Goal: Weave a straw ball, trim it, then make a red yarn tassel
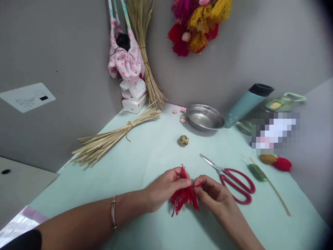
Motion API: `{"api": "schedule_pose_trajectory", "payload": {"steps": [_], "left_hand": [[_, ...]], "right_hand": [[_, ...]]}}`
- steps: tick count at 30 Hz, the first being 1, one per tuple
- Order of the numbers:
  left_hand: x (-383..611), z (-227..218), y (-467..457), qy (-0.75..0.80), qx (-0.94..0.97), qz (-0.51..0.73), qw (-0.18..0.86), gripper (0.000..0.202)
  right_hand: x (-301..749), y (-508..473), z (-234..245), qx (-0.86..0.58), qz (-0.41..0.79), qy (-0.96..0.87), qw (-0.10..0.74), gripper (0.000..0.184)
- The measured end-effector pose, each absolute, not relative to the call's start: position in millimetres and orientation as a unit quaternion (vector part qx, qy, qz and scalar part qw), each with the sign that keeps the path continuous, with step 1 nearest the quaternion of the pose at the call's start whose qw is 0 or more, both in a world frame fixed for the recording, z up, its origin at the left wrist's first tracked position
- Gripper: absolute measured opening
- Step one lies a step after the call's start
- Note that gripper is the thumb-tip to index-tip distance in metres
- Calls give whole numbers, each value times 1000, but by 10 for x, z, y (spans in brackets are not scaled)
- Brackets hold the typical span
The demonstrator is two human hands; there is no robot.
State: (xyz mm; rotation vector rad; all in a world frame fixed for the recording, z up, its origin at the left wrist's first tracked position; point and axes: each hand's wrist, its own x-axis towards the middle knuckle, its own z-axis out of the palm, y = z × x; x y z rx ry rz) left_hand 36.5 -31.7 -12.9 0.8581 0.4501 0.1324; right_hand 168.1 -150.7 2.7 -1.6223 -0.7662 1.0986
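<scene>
A bundle of red yarn strands hangs between my two hands over the pale green table. My left hand pinches the bundle from the left, fingers closed around its upper part. My right hand pinches it from the right, thumb and fingers closed on the strands at the middle. A silver bangle sits on my left wrist. Red-handled scissors lie just right of my right hand, blades pointing up-left.
A tied bundle of straw lies at the left. A steel bowl, a teal flask, small pink beads and a speckled lump sit at the back. A stick, a green lighter and red and yellow yarn balls lie at the right.
</scene>
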Motion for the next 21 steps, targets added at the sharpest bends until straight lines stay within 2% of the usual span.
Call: {"api": "schedule_pose_trajectory", "payload": {"steps": [11, 21], "left_hand": [[351, -125, -284, 165, 383, 94, 904, 23], [332, -54, -290, 156, 408, 131, 890, 23]], "right_hand": [[1682, -1519, -89, -652, 469, -317, 504, 27], [1618, -1460, 74, -665, 452, -286, 522, 27]]}}
